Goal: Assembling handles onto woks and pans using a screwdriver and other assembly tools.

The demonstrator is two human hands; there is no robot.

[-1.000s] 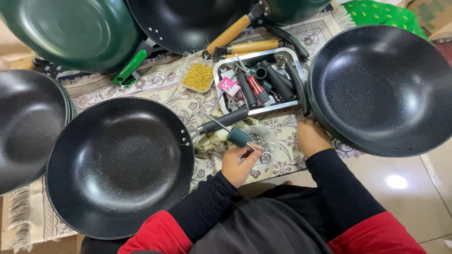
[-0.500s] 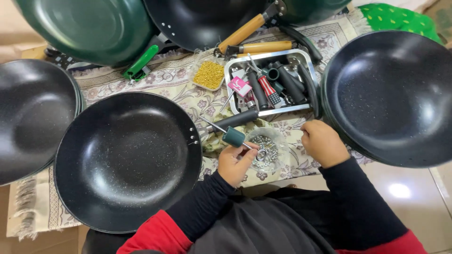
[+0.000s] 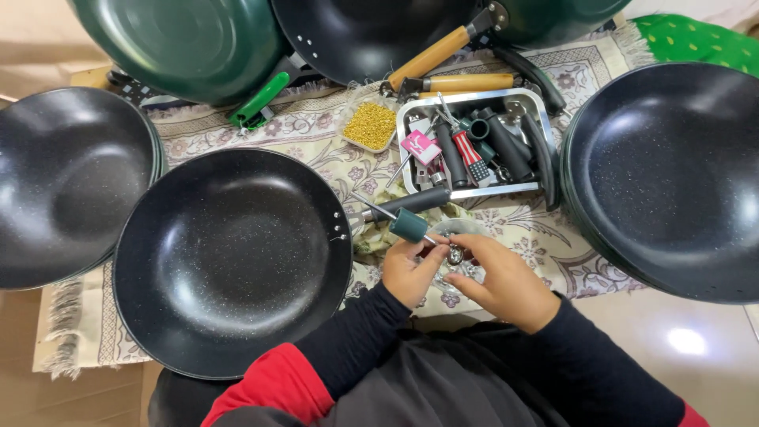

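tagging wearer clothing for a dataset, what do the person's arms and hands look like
Both hands, left hand and right hand, are bare: no gloves, and no rings or watch that can be made out. Both arms wear snug black sleeves reaching the wrists. Higher up, red fabric covers the left upper arm, and a sliver of red shows at the right edge too.

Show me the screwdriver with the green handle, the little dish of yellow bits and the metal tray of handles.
screwdriver (image 3: 409, 224), head view, on its green handle.
dish of yellow bits (image 3: 371, 126), head view, on the yellow heap.
metal tray (image 3: 474, 99), head view, on its far rim.
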